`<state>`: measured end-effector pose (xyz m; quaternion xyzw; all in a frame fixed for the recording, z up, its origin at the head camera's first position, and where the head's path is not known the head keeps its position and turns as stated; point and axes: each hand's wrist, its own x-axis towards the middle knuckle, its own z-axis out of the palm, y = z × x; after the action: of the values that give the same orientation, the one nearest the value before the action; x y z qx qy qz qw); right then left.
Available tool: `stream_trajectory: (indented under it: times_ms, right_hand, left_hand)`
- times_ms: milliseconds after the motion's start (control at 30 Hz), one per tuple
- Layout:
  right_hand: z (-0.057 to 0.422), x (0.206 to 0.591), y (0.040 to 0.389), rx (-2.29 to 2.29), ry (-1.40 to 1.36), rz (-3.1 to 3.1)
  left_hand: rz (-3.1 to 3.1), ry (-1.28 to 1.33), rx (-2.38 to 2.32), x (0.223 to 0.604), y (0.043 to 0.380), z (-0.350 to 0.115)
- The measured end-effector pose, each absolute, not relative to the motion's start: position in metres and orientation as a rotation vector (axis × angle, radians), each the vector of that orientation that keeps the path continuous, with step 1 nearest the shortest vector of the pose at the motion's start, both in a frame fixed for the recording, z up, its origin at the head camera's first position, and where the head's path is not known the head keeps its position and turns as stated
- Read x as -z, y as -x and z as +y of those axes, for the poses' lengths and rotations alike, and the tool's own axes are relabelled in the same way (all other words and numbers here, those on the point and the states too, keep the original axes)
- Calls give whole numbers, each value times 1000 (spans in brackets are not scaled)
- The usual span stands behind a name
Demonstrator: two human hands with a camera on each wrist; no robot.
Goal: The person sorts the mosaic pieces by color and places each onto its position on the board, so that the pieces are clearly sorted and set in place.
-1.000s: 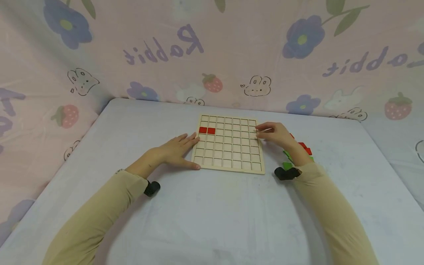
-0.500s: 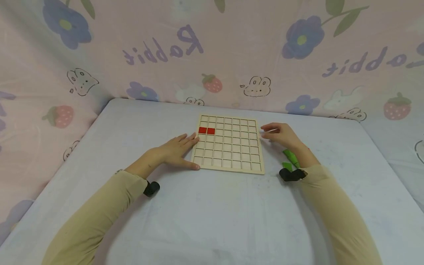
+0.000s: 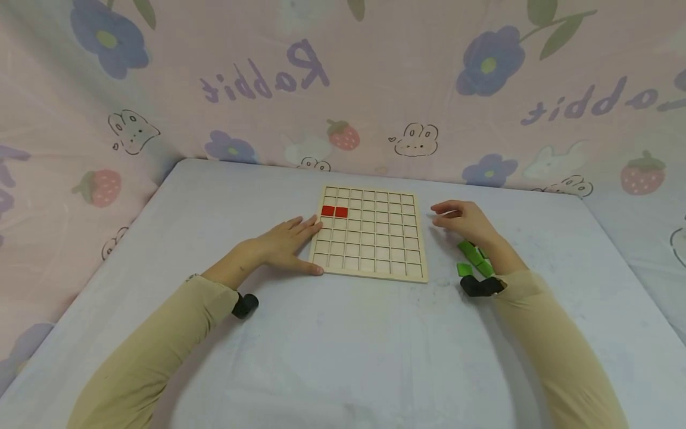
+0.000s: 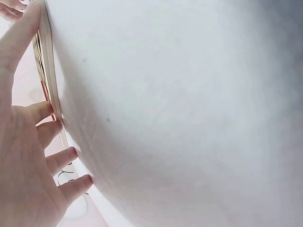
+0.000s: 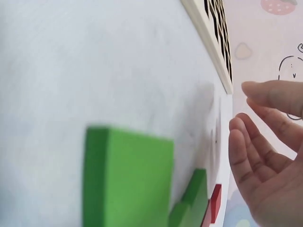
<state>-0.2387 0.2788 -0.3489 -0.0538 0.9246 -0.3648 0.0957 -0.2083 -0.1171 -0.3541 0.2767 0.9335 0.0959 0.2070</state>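
Note:
A pale wooden board (image 3: 370, 276) with a grid of square cells lies flat on the table. Two red square tiles (image 3: 334, 211) fill neighbouring cells at its left side, in the third row from the top. My left hand (image 3: 284, 245) rests with fingers spread against the board's left edge, thumb at the near corner. Off the right edge, apart from the board, hovers my right hand (image 3: 463, 220). Its fingers are loosely bent and nothing shows between thumb and fingertips in the right wrist view. Several green tiles (image 3: 474, 256) lie beside its wrist.
A red tile (image 5: 216, 203) shows behind the green tiles in the right wrist view; the right forearm hides it from the head view. The white-covered table (image 3: 343, 351) meets a patterned cloth backdrop (image 3: 364, 89) along its far side.
My right hand has drawn away from the board's right edge, moving rightward. Its forearm now covers the red tiles and exposes more green ones. My left hand has stayed put.

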Motion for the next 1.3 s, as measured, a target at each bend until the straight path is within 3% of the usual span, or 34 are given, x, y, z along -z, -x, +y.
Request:
stream_trajectory:
  times_ms: [1300]
  right_hand:
    - [312,351,229,994,13,2771]
  left_hand:
    - [2608,-794,-259,358,211,-118]
